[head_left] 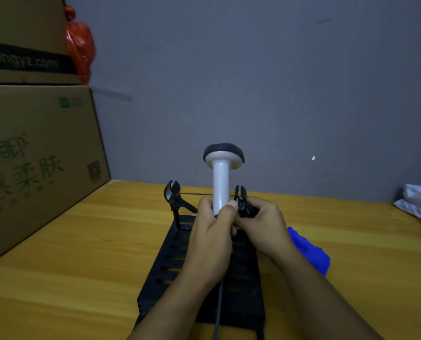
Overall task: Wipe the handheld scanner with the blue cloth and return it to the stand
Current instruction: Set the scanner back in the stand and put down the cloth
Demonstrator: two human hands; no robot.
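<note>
scanner (221, 182) upright (head apparently up), hands (210, 231) gripping handle

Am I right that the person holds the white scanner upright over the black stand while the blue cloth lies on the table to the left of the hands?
Not quite. In the head view the blue cloth lies on the table to the right of the hands, beside the right forearm. The rest holds: the left hand grips the white scanner upright over the black stand.

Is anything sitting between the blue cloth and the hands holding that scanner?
Nothing visible does. The blue cloth lies on the table just right of the right hand, with only bare wood between. Both hands are busy: the left hand grips the scanner, the right pinches a stand clip.
</note>
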